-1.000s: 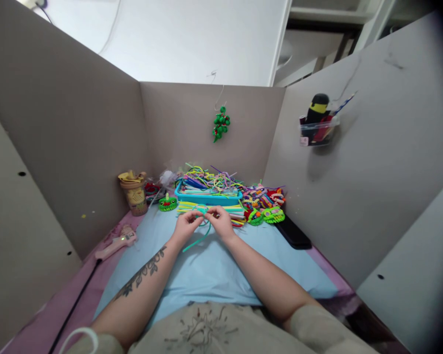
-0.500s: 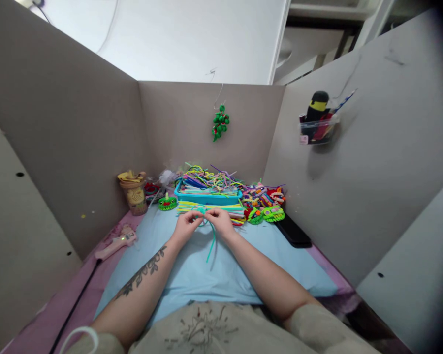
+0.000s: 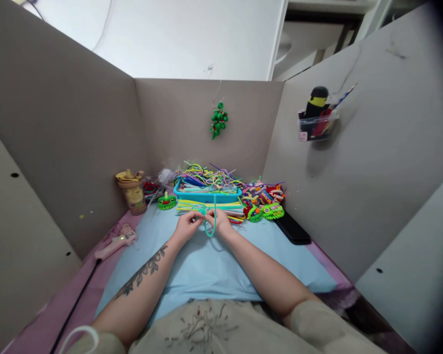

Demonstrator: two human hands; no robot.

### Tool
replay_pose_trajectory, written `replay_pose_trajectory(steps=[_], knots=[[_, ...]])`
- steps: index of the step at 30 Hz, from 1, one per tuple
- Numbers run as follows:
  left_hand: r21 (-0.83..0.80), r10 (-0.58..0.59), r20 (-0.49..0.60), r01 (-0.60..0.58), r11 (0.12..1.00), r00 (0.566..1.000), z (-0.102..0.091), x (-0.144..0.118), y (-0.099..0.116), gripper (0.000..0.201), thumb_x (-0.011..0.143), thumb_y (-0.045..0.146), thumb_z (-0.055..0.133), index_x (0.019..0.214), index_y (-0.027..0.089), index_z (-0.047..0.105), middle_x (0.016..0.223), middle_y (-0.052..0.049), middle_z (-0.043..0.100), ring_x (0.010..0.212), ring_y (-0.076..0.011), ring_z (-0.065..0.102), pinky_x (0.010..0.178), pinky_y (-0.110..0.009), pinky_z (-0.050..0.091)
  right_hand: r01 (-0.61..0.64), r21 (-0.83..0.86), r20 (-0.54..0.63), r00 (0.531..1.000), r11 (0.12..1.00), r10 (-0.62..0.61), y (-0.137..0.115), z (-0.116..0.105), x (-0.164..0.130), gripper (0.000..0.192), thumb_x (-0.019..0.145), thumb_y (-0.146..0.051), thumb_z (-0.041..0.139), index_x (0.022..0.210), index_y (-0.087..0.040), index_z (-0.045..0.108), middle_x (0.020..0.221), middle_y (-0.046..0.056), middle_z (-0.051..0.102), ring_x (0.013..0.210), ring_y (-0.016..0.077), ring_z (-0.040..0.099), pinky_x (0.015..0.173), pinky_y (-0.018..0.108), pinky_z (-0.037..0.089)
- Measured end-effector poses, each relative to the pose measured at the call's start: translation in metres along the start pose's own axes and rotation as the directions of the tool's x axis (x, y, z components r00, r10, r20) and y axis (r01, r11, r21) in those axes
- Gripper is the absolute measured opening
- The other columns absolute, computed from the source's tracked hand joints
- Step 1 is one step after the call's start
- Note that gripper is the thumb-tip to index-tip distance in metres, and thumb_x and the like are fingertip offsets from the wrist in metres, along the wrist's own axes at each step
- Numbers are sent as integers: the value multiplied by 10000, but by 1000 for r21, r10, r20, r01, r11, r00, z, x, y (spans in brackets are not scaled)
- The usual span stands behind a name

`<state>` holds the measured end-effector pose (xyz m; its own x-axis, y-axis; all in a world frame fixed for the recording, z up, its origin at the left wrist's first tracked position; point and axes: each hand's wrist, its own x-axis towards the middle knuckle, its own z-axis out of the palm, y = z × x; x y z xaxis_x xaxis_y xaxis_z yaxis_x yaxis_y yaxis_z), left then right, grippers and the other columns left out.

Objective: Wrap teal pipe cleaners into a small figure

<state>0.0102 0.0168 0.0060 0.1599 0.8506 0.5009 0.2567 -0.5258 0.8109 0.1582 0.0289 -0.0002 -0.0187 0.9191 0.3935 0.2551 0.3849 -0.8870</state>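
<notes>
A thin teal pipe cleaner (image 3: pixel 211 222) is pinched between the fingertips of the left hand (image 3: pixel 186 227) and the right hand (image 3: pixel 220 222), both closed on it above the far part of a light blue cloth mat (image 3: pixel 206 270). The pipe cleaner is bent into a loop that hangs below the hands, with one end standing up between them.

Just beyond the hands, a turquoise plastic tray (image 3: pixel 206 195) is heaped with loose pipe cleaners in many colours, some spilling over its rim. A flat bundle of yellow and green pipe cleaners (image 3: pixel 206 206) is laid along the tray's near side. On the left, a tan lidded cup (image 3: pixel 132 191) is set against the grey partition wall (image 3: pixel 70 142). A clear plastic holder (image 3: pixel 317 125) fixed high on the right wall is filled with a black and yellow tool and some pens.

The mat is bounded at the far edge by small finished pipe-cleaner figures (image 3: pixel 264 204), and a flat black object (image 3: pixel 292 230) is laid along its right edge. A pink glue gun (image 3: pixel 116 242) is set off the left edge, on the pink surface. The middle of the mat, between the forearms, is bare.
</notes>
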Motion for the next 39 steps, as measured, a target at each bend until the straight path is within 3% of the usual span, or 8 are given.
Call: replay_pose_trajectory(steps=[5, 11, 13, 17, 22, 30, 35, 39], knots=[[-41, -25, -2, 25, 999, 1000, 0, 1, -2, 106, 661, 236, 639, 733, 161, 664, 711, -28, 658, 625, -135, 548, 572, -235, 397, 20, -29, 24, 1000, 999, -19, 0, 0, 0, 186, 660, -261, 590, 523, -159, 515, 498, -32, 457, 503, 99, 409, 493, 222, 306], [-291, -147, -65, 122, 949, 987, -1, 6, -6, 203, 616, 289, 693, 751, 150, 634, 618, -10, 603, 552, -123, 526, 524, -229, 386, 128, 22, -4, 992, 992, -128, -3, -4, 1, 143, 714, -193, 524, 796, -154, 634, 744, 30, 591, 705, 156, 527, 662, 276, 427], [-365, -203, -98, 155, 918, 974, -3, 8, -6, 237, 603, 294, 706, 767, 146, 621, 611, -7, 602, 557, -123, 534, 526, -227, 394, 257, -57, -16, 966, 965, -259, -7, -6, -2, 267, 704, -96, 462, 896, -173, 630, 864, 46, 586, 820, 172, 525, 747, 302, 434], [-470, -329, -137, 231, 852, 934, -8, 10, -5, 304, 580, 310, 724, 801, 142, 600, 608, -2, 602, 533, -105, 523, 488, -205, 368, 489, -231, 168, 872, 841, -461, -14, -8, -9, 466, 633, 26, 402, 976, -200, 623, 945, 58, 523, 946, 189, 472, 851, 339, 404], [-531, -401, -128, 279, 800, 907, -10, 10, -4, 343, 553, 318, 738, 807, 145, 586, 598, 21, 577, 505, -84, 497, 460, -189, 325, 559, -310, 301, 825, 769, -478, -11, -7, -11, 303, 728, -86, 533, 989, -207, 627, 929, 63, 503, 891, 189, 471, 810, 335, 414], [-410, -291, -188, 194, 891, 938, -5, 7, -5, 349, 622, 286, 683, 865, 188, 451, 566, 65, 535, 512, -90, 504, 496, -197, 350, 496, -141, 256, 854, 857, -452, -15, -2, -16, 121, 793, -230, 563, 814, -245, 681, 824, 42, 652, 835, 191, 565, 809, 340, 411], [-291, -160, -156, 110, 950, 975, -1, 7, -8, 365, 645, 280, 655, 879, 206, 384, 526, 93, 496, 468, -89, 498, 483, -194, 345, 250, 70, 47, 966, 966, -253, -15, -1, -13, 124, 744, -290, 608, 751, -194, 687, 777, 54, 668, 768, 188, 593, 731, 315, 447], [-286, -175, -136, 130, 949, 975, -1, 8, -11, 362, 648, 285, 659, 867, 207, 381, 532, 86, 505, 464, -92, 499, 473, -196, 346, 135, 193, 16, 990, 972, -140, -14, -3, -9, 164, 724, -313, 614, 782, -170, 673, 795, 58, 658, 736, 176, 589, 682, 291, 449]])
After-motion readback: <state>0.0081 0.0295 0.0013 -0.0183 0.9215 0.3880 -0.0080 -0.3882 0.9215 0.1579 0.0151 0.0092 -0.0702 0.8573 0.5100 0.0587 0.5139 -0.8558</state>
